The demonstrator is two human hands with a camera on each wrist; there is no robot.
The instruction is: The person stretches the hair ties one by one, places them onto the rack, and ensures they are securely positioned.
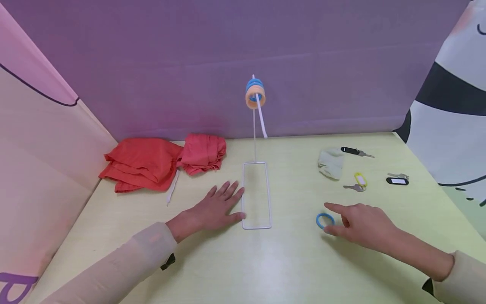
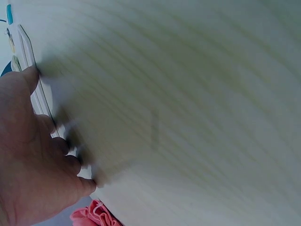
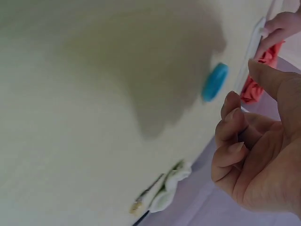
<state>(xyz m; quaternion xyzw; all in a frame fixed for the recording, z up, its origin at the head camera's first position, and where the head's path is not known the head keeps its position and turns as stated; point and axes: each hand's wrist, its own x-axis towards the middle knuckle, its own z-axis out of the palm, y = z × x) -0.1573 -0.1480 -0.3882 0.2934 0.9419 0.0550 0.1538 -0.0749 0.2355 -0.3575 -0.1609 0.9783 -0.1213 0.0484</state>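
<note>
My left hand (image 1: 214, 211) lies palm down on the table with spread, straight fingers. Its fingertips and thumb are at the left side of the white wire base (image 1: 257, 228) of a stand. From that base a thin upright rises to a sloping white arm (image 1: 262, 120), which carries blue rings (image 1: 254, 82) and an orange ring (image 1: 249, 102). A loose blue ring (image 3: 215, 82) lies on the table by my right hand (image 1: 362, 226). Index finger and thumb stretch apart around it, the other fingers are bent, and nothing is held.
Red cloths (image 1: 148, 162) lie bunched at the back left, with a white cord (image 1: 173, 188) beside them. Toward the right are a pale crumpled cloth (image 1: 331, 163) and keys with a black tag (image 1: 349, 150), a yellow tag (image 1: 360, 179) and another black tag (image 1: 397, 181). A purple curtain (image 1: 152, 84) hangs behind.
</note>
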